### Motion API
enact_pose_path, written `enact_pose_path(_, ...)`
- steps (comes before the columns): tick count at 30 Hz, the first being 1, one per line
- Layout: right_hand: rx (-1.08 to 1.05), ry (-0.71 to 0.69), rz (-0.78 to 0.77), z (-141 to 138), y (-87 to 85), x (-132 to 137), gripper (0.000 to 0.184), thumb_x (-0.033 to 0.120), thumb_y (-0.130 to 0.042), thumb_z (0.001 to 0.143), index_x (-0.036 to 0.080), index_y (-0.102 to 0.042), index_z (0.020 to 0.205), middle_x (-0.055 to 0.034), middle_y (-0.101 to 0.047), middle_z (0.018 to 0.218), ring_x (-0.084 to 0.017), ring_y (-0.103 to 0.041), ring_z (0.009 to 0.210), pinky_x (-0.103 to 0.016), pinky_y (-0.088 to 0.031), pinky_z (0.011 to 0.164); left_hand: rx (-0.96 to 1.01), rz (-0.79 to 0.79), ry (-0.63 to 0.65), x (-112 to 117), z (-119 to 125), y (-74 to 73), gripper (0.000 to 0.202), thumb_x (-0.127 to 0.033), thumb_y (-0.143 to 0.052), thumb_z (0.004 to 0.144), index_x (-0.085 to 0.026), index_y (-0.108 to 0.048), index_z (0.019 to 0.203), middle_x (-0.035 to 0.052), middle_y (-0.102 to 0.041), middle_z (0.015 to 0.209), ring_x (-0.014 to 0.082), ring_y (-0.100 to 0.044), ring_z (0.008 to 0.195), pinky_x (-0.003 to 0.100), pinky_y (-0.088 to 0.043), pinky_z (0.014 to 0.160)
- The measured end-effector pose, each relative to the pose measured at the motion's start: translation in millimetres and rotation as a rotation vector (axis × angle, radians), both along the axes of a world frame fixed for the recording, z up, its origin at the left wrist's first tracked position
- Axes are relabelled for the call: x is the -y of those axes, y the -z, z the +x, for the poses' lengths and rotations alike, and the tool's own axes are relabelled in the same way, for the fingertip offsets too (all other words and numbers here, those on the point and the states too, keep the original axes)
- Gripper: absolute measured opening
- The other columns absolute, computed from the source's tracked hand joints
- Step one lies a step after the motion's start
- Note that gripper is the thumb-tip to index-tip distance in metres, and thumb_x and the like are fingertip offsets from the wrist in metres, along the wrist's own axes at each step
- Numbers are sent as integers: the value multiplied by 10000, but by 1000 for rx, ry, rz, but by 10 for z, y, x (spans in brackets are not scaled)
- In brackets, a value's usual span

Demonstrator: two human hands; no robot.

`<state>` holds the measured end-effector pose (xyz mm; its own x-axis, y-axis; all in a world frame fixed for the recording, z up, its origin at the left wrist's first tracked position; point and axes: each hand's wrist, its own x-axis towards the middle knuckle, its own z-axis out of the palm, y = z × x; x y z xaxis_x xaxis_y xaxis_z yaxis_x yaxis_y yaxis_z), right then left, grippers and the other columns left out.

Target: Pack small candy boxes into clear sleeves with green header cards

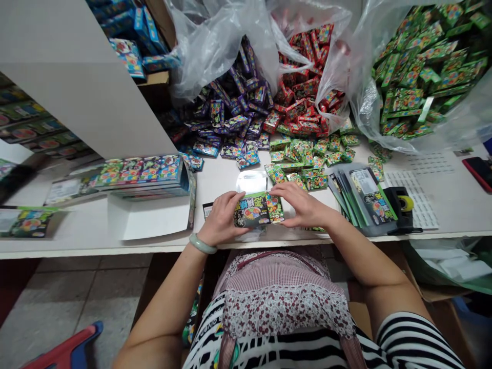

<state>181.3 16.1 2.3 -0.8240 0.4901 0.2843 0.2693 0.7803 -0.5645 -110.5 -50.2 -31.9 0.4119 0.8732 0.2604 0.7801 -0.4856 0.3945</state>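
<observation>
My left hand (pixel 221 218), with a pale bangle at the wrist, grips the left end of a dark printed carton (pixel 251 210) near the table's front edge. At the carton's right end, my right hand (pixel 302 205) pinches a small green candy box (pixel 275 207) between thumb and fingers. The two boxes meet end to end; whether the small one is partly inside the carton I cannot tell. Just beyond my hands lie loose green boxes (pixel 303 151) and blue boxes (pixel 249 156). A shiny clear piece (pixel 251 180) lies behind the carton.
Plastic bags spill purple boxes (pixel 230 102) and red boxes (pixel 303 97); another bag holds green boxes (pixel 418 77). On the left, an open white display box (pixel 149 218) holds cartons in a row. Flat cartons (pixel 371 197) and a tape dispenser (pixel 402 207) sit right.
</observation>
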Motion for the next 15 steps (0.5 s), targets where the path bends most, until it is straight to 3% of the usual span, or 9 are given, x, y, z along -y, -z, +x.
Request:
enact_pose_path(3,-9,-27,-57,-31,32,1,814,419,-674,864,225,-270,1543,-175,-426,1507,-308,-383,1409,-543,-360,1144,-5,14,6,-5,20,19,956,-462,-805,693,-186,-321,1470,172,-485,1307,349,-509,1216,494,-449,1035)
enact_pose_path(5,-53,40,-71,-68,75,27,859,466,-672,862,206,-238,1556,-194,-377,1544,-307,-344,1443,-532,-341,1159,2,28,-32,-8,20,40,956,-489,-798,701,-181,-322,1470,179,-488,1301,352,-516,1207,493,-456,1026)
enact_pose_path(7,-111,169,-73,-123,123,81,821,498,-664,864,179,-300,1527,-195,-496,1445,-301,-414,1390,-520,-355,1145,9,44,-73,-14,14,62,957,-514,-796,702,-179,-330,1467,183,-494,1295,356,-521,1198,497,-462,1019)
enact_pose_path(9,-118,260,-77,-196,166,162,654,456,-598,919,179,-394,1475,-162,-621,1284,-285,-488,1310,-520,-367,1123,10,56,-75,-24,14,81,959,-521,-799,697,-176,-337,1463,186,-502,1288,359,-527,1191,501,-467,1013)
enact_pose_path(13,-86,258,-116,-302,220,263,468,381,-502,972,200,-500,1403,-142,-640,1285,-266,-515,1291,-509,-373,1101,7,54,-35,-47,44,101,938,-542,-786,708,-174,-351,1453,183,-520,1269,352,-540,1168,495,-480,994)
enact_pose_path(15,-192,381,-141,-274,229,165,437,374,-472,985,210,-508,1389,-117,-679,1226,-243,-570,1220,-477,-401,1074,9,48,-57,-50,48,105,925,-555,-774,717,-173,-355,1448,181,-522,1264,350,-543,1158,500,-482,992)
